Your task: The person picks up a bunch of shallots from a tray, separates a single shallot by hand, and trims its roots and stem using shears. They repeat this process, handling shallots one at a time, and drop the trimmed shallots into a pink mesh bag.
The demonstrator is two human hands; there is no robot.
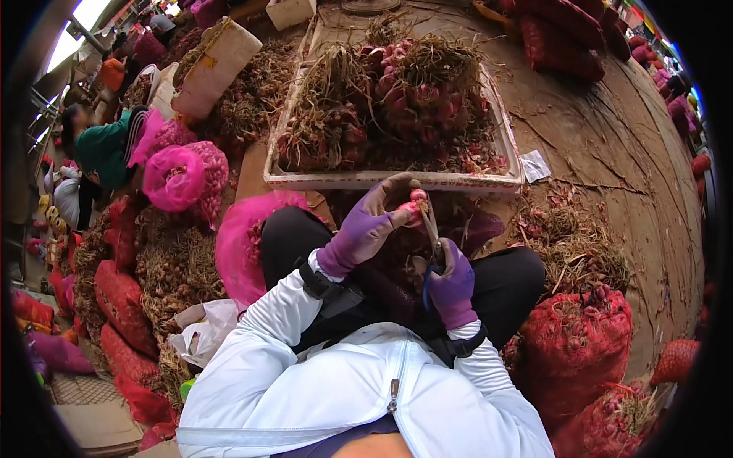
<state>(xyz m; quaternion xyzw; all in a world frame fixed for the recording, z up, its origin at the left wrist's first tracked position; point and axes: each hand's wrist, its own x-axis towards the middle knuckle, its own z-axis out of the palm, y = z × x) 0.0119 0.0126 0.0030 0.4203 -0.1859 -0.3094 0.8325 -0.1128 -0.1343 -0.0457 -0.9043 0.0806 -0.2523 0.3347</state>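
My left hand point(368, 229), in a purple glove with a greyish palm, pinches a small red shallot point(415, 208) between thumb and fingers. My right hand point(453, 285), gloved alike, grips scissors point(431, 229) with dark blue handles, their blades pointing up against the shallot's side. Whether the blades are parted is hard to make out. Just beyond both hands stands a shallow white foam tray point(382, 181), heaped with bunches of shallots point(416, 95) with dry stalks. Below my hands, between my knees, lies a dark net bag point(482, 229), partly hidden.
By my left knee sits a pink mesh bag point(243, 240). A stuffed red net sack point(576, 343) stands at my right, near a pile of dry stalks point(573, 244). Red sacks point(128, 305) line the left. A person in green point(103, 153) sits farther left beside pink bags.
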